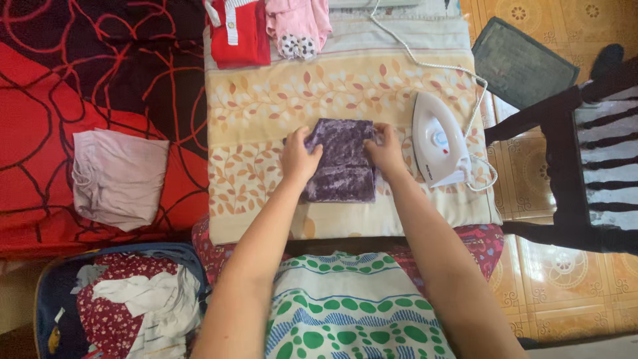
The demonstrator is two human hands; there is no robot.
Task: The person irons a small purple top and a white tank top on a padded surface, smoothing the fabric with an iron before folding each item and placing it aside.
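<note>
**Folded velvet, iron close by**

Head view: the left hand [300, 158] and right hand [385, 151] each pinch an edge of the purple velvet cloth [342, 163], which lies on the leaf-print pad [266, 100]. The white iron [438, 143] sits just right of the cloth; a stray elbow could tip it.

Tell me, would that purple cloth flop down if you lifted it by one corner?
Probably yes. The purple cloth lies folded flat with soft creases, so it looks limp, not stiff. It seems light, since the left hand and right hand press it with just their fingers. Its velvety sheen suggests it might slide a little.
</note>
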